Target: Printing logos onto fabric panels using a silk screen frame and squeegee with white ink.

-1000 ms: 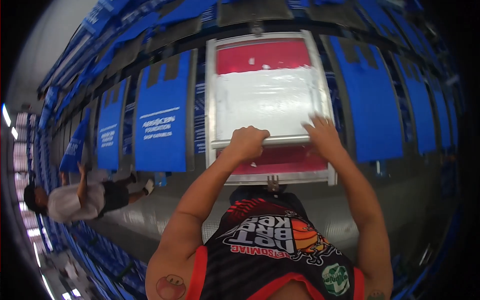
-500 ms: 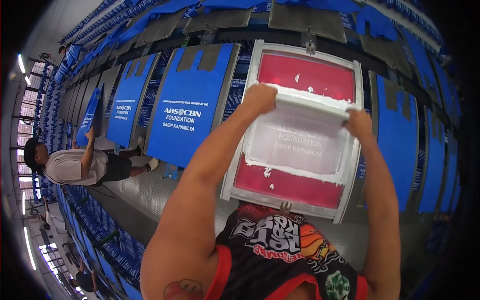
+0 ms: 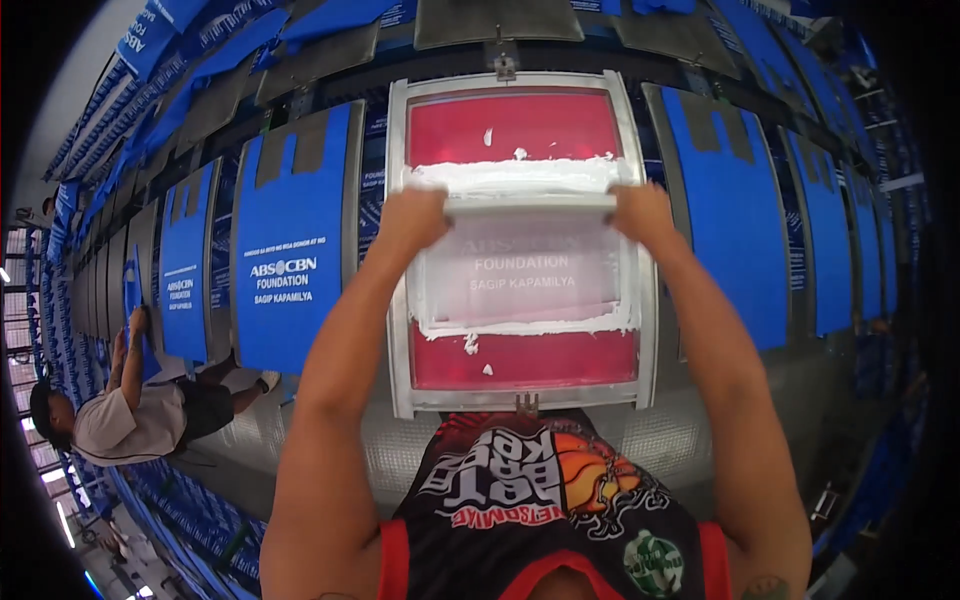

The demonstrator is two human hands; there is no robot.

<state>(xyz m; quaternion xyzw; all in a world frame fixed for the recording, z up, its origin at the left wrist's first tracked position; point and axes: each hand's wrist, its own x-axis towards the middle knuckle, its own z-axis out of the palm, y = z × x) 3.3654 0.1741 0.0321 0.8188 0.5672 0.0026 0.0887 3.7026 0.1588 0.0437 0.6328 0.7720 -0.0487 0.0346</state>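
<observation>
In front of me lies a silk-screen frame (image 3: 400,250) with a pale metal border. Its mesh is red at the far and near ends, with a translucent pale window (image 3: 530,300) between, through which white lettering shows. Both my hands grip a long squeegee (image 3: 530,205) laid across the upper part of that window. My left hand (image 3: 415,215) is closed round its left end, my right hand (image 3: 642,212) round its right end. Thick white ink (image 3: 530,175) lies in a band beyond the squeegee, and another white line (image 3: 530,327) edges the window's near side.
Flat boards carrying blue bags stand in a row on both sides, including a printed blue bag (image 3: 285,240) at left and a plain blue bag (image 3: 735,220) at right. A co-worker (image 3: 135,420) handles a blue bag at far left. A hinge clamp (image 3: 505,65) meets the frame's far edge.
My view has turned, so the frame sits straighter and further left in the picture. Both hands still hold the squeegee near the window's far end. The co-worker's blue bag is now against a board.
</observation>
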